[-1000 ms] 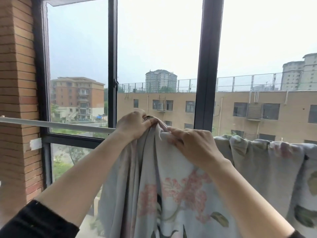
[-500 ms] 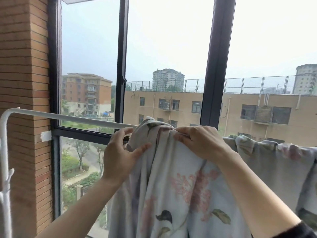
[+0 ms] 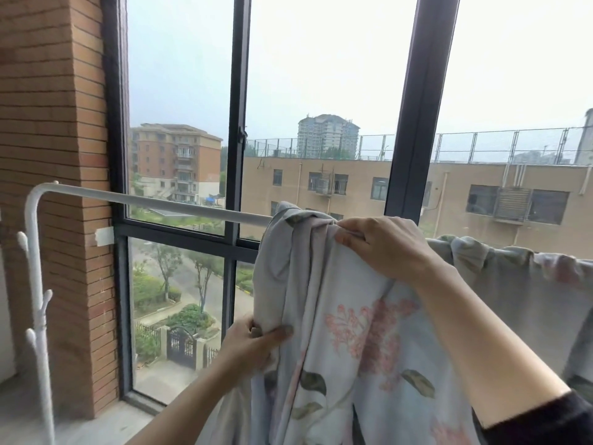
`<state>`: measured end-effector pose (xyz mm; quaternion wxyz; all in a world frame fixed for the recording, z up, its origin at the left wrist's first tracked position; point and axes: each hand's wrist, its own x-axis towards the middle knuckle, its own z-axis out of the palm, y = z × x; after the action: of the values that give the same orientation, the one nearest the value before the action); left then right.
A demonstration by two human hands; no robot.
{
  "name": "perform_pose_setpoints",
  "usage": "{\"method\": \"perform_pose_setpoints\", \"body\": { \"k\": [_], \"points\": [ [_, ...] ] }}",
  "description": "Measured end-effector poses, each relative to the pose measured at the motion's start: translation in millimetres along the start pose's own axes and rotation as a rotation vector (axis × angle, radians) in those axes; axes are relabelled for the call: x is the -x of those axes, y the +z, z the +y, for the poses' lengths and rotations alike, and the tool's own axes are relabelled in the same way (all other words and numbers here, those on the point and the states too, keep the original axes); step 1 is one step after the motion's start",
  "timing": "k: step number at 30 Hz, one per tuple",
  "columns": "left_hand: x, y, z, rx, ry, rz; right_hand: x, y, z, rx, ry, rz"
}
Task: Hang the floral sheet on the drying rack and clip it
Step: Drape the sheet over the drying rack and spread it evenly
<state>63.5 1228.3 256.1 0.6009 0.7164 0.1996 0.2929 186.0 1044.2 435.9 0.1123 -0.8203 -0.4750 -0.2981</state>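
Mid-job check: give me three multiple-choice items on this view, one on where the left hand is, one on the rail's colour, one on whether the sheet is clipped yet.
1. The left hand grips the sheet:
A. on top of the rail
B. low on its hanging left edge
C. on the window frame

2. The rail is:
A. white
B. black
C. red

3. The sheet is:
A. folded on the floor
B. clipped at both ends
C. draped over the rail, no clip visible

Answers: 1 B, its fingers pinch the edge well below the rail. 2 A, the bare bar left of the sheet is white. 3 C, the right hand holds bunched fabric at the top.

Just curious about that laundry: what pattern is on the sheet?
Pale blue-grey floral sheet with pink blossoms and green leaves, clearest in the head view.
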Motion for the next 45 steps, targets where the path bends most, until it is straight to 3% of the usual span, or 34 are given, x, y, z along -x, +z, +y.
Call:
{"method": "perform_pose_setpoints", "body": {
  "k": [4,13,17,21,23,26,30,36,39,45],
  "points": [
    [3.9,-9.4,10.2,-0.012,0.049,-0.058,0.3,0.6,5.6,0.006,0.002,0.004],
    [-0.2,-78.4,85.0,-0.023,0.216,0.223,-4.6,6.9,8.5,0.0,-0.008,0.027],
    [-16.8,-94.5,142.1,-0.163,0.364,0.321,-0.7,1.2,10.4,-0.045,0.034,0.022],
    [-59.8,-90.0,190.0,-0.431,0.509,0.382,-6.3,1.5,16.3,-0.121,0.246,0.064],
    [-85.0,-80.1,199.1,-0.565,0.565,0.338,-12.3,2.7,18.6,-0.122,0.379,0.045],
    [-119.0,-68.6,194.6,-0.854,0.483,0.224,-20.2,2.1,20.6,-0.106,0.508,-0.007],
    [-134.8,-66.1,189.9,-1.098,0.474,0.048,-21.7,-0.3,13.2,-0.181,0.576,0.042],
    [-143.4,-77.2,187.8,-1.02,0.533,-0.086,-40.0,8.4,-54.4,-0.154,0.364,0.3],
    [-145.1,-79.9,187.0,-0.945,0.567,-0.104,-56.8,22.4,-93.6,-0.26,0.308,0.206],
    [-145.7,-96.8,174.9,-0.807,0.629,-0.071,-62.0,51.3,-114.9,0.002,0.272,0.131]
  ]
}}
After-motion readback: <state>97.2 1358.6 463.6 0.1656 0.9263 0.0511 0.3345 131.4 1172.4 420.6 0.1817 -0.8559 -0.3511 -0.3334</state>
